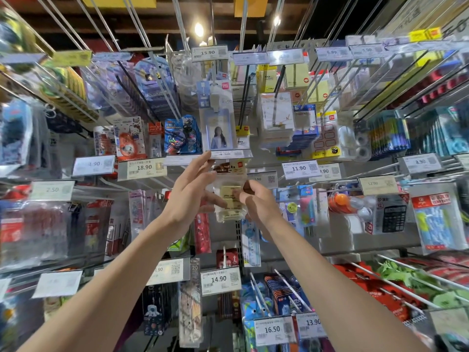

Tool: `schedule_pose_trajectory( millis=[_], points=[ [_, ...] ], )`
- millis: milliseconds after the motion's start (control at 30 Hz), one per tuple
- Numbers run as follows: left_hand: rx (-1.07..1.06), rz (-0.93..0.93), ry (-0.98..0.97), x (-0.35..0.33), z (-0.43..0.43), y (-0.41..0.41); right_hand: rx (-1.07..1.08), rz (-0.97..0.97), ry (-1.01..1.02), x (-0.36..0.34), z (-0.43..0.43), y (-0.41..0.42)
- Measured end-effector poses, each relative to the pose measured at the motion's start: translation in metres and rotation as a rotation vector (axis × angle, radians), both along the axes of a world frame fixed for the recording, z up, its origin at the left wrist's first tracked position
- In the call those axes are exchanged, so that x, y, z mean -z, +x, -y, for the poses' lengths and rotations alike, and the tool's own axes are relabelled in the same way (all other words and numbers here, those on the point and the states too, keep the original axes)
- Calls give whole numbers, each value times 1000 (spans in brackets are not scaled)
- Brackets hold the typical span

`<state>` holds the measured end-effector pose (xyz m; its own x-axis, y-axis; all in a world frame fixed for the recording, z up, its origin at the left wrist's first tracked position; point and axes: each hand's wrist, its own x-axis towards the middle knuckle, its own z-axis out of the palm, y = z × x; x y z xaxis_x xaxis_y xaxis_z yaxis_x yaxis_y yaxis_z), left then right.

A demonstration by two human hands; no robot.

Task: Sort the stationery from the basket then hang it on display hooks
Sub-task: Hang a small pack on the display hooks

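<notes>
A clear packet of yellow erasers [229,199] with a red-and-white header card hangs at the middle of the display wall, just under the 4.50 price tag [224,154]. My right hand [256,203] pinches the packet's right side between thumb and fingers. My left hand [194,189] reaches up on the packet's left side, its straight fingers touching the price tag holder and the packet's top. The hook that carries the packet is hidden behind the tag and my fingers.
Long metal display hooks [291,288] jut out toward me all over the wall, each with a price tag at its tip. An ID card holder packet [219,123] hangs just above. Calculators [392,214], rulers [250,240] and sticky notes [276,118] fill neighbouring hooks.
</notes>
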<state>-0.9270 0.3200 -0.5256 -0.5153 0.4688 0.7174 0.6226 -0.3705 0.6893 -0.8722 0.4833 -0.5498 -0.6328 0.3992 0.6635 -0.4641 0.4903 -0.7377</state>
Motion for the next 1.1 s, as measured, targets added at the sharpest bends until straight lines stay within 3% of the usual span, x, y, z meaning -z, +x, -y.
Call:
schedule_pose_trajectory(
  millis=[867, 967, 1100],
  points=[
    [23, -40, 1, 11, -1, 1, 173, 204, -246, 6, -8, -32],
    [-7, -78, -23, 15, -1, 1, 249, 228, -182, 17, -14, -35],
    [-139, -257, -63, 28, 2, -9, 504, 293, 47, 36, -18, -34]
  ],
)
